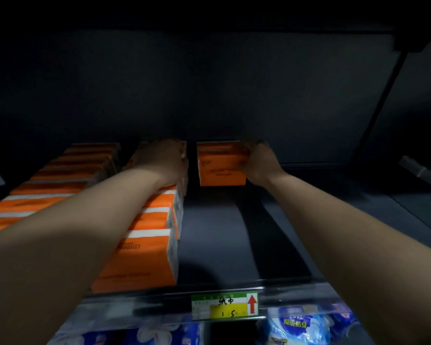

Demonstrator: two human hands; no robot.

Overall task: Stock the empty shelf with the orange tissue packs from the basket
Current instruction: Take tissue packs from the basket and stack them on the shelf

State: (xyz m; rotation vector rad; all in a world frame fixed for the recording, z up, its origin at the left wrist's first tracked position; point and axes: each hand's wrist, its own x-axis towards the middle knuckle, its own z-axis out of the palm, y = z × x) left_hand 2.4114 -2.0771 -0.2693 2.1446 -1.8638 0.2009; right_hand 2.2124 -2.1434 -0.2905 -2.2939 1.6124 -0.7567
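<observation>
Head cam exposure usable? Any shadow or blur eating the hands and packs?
Head view: underexposed, back wall near black; left hand and right hand lose finger detail in shadow; front packs and price tag lit, legible; arm shadows streak the shelf floor.

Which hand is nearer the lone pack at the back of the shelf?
Right. The right hand holds the lone pack by its right side; the left hand is on the back of the next row, across a gap to the pack's left.
</observation>
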